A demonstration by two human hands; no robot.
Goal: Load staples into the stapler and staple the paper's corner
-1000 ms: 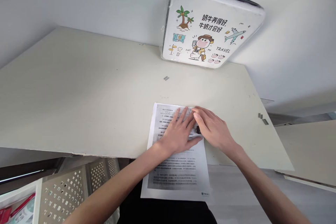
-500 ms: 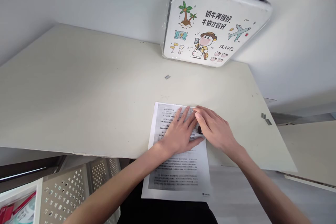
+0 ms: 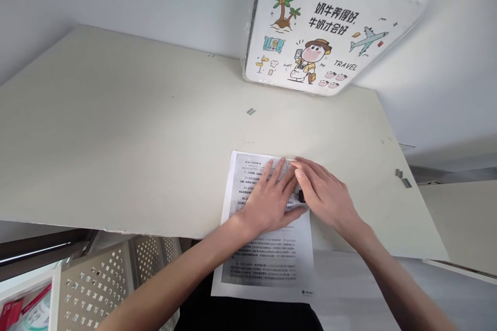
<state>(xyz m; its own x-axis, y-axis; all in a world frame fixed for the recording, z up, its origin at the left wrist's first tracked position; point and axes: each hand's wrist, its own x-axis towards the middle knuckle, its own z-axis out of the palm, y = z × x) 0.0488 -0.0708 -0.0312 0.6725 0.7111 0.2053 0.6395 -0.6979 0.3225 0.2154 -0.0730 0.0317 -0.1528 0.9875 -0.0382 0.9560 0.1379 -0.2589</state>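
A printed sheet of paper (image 3: 267,289) lies on the table's front part, its lower end hanging past the edge. My left hand (image 3: 269,204) rests flat on its upper half, fingers spread. Close against the left fingertips, my right hand (image 3: 326,191) curls at the paper's upper right edge, fingers bent and thumb alongside them. Beneath the right palm a small black object (image 3: 301,196) peeks out between the two hands. Most of it is hidden, so its kind and the exact hold on it cannot be made out.
A white hard case (image 3: 310,26) with cartoon prints stands at the back of the pale table (image 3: 135,129), against the wall. A small grey metal strip (image 3: 251,111) lies mid-table, and other grey pieces (image 3: 406,182) near the right edge. A perforated beige bin (image 3: 93,284) stands below left.
The view has shifted slightly, so the case appears a little higher and farther right. Both hands keep nearly the same pose on the paper.
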